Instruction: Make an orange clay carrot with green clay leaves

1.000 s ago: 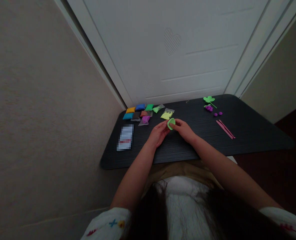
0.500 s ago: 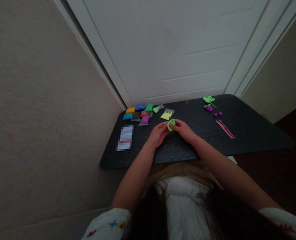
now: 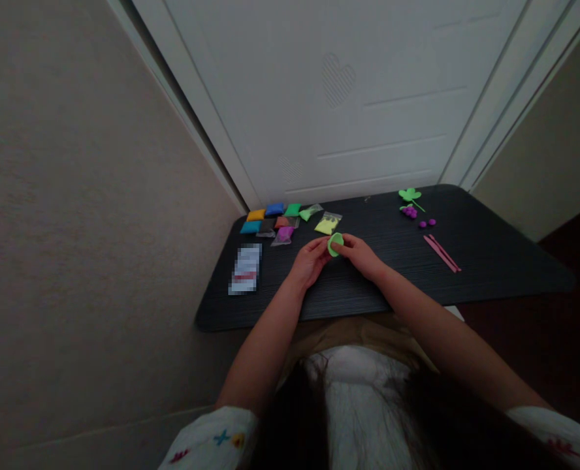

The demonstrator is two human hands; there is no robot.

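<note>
While the light-green cup-shaped piece (image 3: 336, 240) is held above the table (image 3: 378, 225), nearer the left edge than the right, the hollow faces upward and the roundish outline shows no long axis; the left hand (image 3: 311, 262), half-curled, supports its left side; the right hand (image 3: 363, 256), fingers drawn together, pinches its right rim; neither is nearer; both forearms (image 3: 268, 339) slant inward over the front edge.

Both arms (image 3: 265, 349) cross the near edge of the table (image 3: 505, 261); left hand (image 3: 310, 263) cupped, right hand (image 3: 363, 254) pinching, close together.
</note>
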